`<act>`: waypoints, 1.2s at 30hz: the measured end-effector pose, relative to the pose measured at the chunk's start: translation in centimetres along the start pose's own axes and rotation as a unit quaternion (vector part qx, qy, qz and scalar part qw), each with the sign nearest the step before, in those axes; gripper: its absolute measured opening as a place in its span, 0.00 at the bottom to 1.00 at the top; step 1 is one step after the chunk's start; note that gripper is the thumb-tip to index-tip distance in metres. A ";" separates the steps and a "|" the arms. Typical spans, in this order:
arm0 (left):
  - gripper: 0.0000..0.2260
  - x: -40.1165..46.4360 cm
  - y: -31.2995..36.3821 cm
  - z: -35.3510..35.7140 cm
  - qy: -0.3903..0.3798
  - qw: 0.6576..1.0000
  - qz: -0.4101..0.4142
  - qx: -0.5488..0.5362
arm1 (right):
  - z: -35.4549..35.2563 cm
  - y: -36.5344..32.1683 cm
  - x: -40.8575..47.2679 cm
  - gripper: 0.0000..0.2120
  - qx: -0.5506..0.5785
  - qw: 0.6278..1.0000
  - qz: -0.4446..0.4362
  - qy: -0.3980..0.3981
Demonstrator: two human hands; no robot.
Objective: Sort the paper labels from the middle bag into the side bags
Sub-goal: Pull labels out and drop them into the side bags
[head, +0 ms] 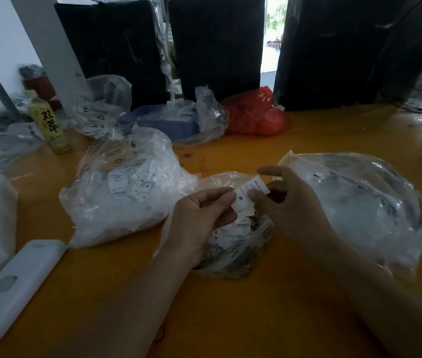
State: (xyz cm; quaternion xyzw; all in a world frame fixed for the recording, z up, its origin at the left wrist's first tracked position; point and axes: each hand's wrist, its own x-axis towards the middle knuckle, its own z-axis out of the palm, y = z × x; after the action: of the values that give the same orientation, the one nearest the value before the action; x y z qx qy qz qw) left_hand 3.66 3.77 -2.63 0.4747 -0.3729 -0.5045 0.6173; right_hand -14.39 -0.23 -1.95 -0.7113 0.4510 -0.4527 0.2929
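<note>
The middle bag (240, 251) is a small clear plastic bag with printed text, holding white paper labels, and it sits under my hands. A white label marked "M" (246, 195) is held just above it. My left hand (202, 218) pinches the label's left end, and my right hand (289, 202) pinches its right end between thumb and fingers. A full clear bag of labels (122, 192) lies to the left. A large, flatter clear bag (359, 202) lies to the right, partly behind my right hand.
On the orange table (256, 319) lie a white phone case (11, 288) at front left, a yellow drink bottle (49, 125), another clear bag (101, 109), a blue tray (168, 120) in plastic and a red bag (256, 112). Black bundles (217, 42) stand behind.
</note>
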 end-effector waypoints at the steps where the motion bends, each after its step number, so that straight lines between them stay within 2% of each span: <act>1: 0.04 0.0 0.1 0.0 0.004 1.000 -0.004 -0.011 | -0.1 -0.1 0.1 0.17 0.013 1.000 0.000 0.019; 3: 0.05 -0.1 0.2 0.0 0.004 1.000 -0.006 -0.022 | -0.2 -0.1 0.1 0.09 0.025 0.999 -0.008 0.038; 5: 0.08 -0.2 0.3 0.1 0.000 1.000 0.000 -0.019 | 0.0 -0.2 -0.2 0.04 0.022 0.999 -0.020 0.021; 9: 0.09 -0.4 0.3 0.2 -0.010 1.000 0.008 -0.007 | 0.6 -0.5 -0.6 0.02 -0.002 0.999 -0.041 0.001; 13: 0.06 -0.5 0.4 0.2 -0.008 1.000 0.012 0.009 | 0.6 -1.0 -0.8 0.08 0.006 0.998 -0.056 -0.026; 15: 0.04 -0.6 0.6 0.1 -0.007 0.998 0.035 0.057 | 0.3 -1.0 -0.6 0.07 -0.006 0.998 -0.061 0.000; 16: 0.05 -0.7 0.7 0.0 -0.012 0.991 0.070 0.115 | 0.2 -0.9 -0.5 0.06 -0.006 0.998 -0.060 0.023; 17: 0.06 -0.8 0.9 -0.1 -0.017 0.974 0.119 0.191 | 0.0 -0.9 -0.4 0.06 0.001 0.997 -0.057 0.043; 19: 0.09 -1.1 1.2 -0.2 -0.018 0.917 0.227 0.328 | -0.3 -0.9 -0.3 0.06 0.022 0.997 -0.050 0.063; 21: 0.13 -1.5 2.2 -0.2 0.019 0.873 0.311 0.376 | -0.6 -1.1 -0.2 0.07 0.022 0.996 -0.050 0.071; 23: 0.15 -1.4 4.1 -1.1 0.113 0.819 0.388 0.407 | -1.1 -1.2 -0.2 0.05 -0.028 0.994 -0.065 0.081; 25: 0.15 -0.6 6.7 -3.7 0.239 0.748 0.422 0.453 | -1.9 -1.2 0.2 0.04 -0.154 0.980 -0.093 0.082; 26: 0.14 -0.1 7.9 -5.3 0.288 0.727 0.404 0.476 | -2.4 -1.1 0.5 0.05 -0.227 0.966 -0.098 0.073; 28: 0.15 0.7 8.9 -8.6 0.329 0.713 0.323 0.528 | -3.6 -0.6 1.1 0.08 -0.343 0.936 -0.059 0.049; 30: 0.16 1.3 8.6 -10.6 0.321 0.711 0.235 0.580 | -4.9 0.0 1.4 0.06 -0.410 0.912 0.016 0.023; 32: 0.14 1.9 7.9 -10.9 0.295 0.711 0.188 0.611 | -6.0 0.4 1.5 0.02 -0.475 0.878 0.058 0.006; 36: 0.09 2.8 7.3 -10.2 0.244 0.692 0.193 0.651 | -7.3 0.8 1.6 0.16 -0.562 0.822 0.081 -0.044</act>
State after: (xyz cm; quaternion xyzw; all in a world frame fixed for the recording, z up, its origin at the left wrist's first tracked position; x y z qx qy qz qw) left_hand 15.82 3.48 1.61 0.7815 -0.5281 0.1288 0.3063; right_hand -21.05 -2.06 1.03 -0.7325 0.6700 -0.0638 -0.1022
